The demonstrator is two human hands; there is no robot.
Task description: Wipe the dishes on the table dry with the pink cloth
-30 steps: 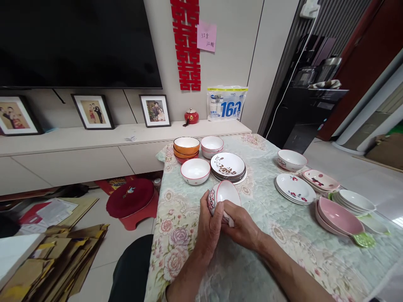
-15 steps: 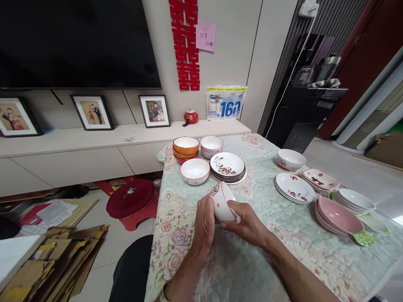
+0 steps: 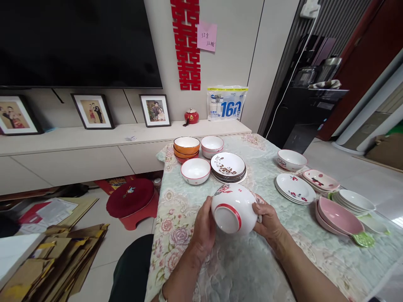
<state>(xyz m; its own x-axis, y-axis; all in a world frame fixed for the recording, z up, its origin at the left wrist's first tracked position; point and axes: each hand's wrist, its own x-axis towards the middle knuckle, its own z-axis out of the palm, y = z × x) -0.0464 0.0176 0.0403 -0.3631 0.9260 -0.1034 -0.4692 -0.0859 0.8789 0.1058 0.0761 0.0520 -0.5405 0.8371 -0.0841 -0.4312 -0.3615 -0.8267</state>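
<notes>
A white bowl (image 3: 245, 209) with a red foot ring and a red flower print is held up over the near part of the table, its underside turned towards me. My left hand (image 3: 204, 224) grips its left side. At its right edge, my right hand (image 3: 267, 218) pinches the rim, with a bit of patterned cloth showing between fingers and bowl. Just beyond it are a stack of brown-flowered plates (image 3: 228, 163) and a single white bowl (image 3: 195, 170) with a red rim. Behind these stand stacked orange bowls (image 3: 186, 145) and pink-rimmed bowls (image 3: 212, 144).
On the right side of the table are a white bowl (image 3: 291, 160), flowered plates (image 3: 295, 187), strawberry-patterned dishes (image 3: 320, 179), small white plates (image 3: 355, 200) and pink dishes (image 3: 340, 214). A red stool (image 3: 134, 201) stands left of the table, near folded cardboard (image 3: 59, 260).
The bowl has been turned so its underside and red foot ring face me. My right hand has moved to the right with its edge.
</notes>
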